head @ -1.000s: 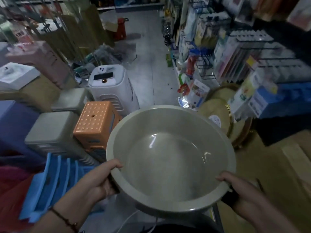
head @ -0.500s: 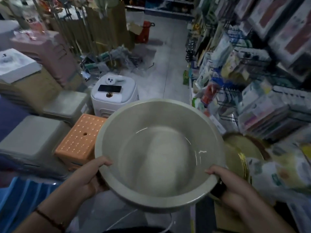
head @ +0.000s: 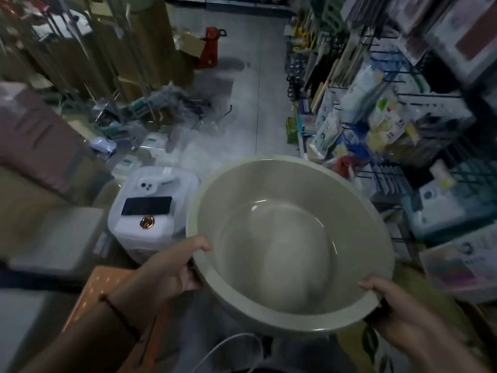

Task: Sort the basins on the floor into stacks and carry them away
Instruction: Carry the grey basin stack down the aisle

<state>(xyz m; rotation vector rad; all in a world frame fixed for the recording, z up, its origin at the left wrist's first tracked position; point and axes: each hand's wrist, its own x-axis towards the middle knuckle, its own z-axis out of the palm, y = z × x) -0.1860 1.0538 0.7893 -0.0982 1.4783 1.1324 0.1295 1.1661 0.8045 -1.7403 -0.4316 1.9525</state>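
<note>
One grey-green basin (head: 290,246) is up off the floor: your left hand (head: 172,267) and right hand (head: 398,310) each pinch its rim, grip closed. Carrying appears underway; no other basins are in view.

Both hands hold the basin (head: 290,238) (rim grip).

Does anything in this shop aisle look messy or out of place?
Yes. Clear plastic wrapping and small packaged goods lie strewn over the grey tiled floor ahead on the left, spilling into the walkway. The large grey-green plastic basin itself looks clean and undamaged.
</note>
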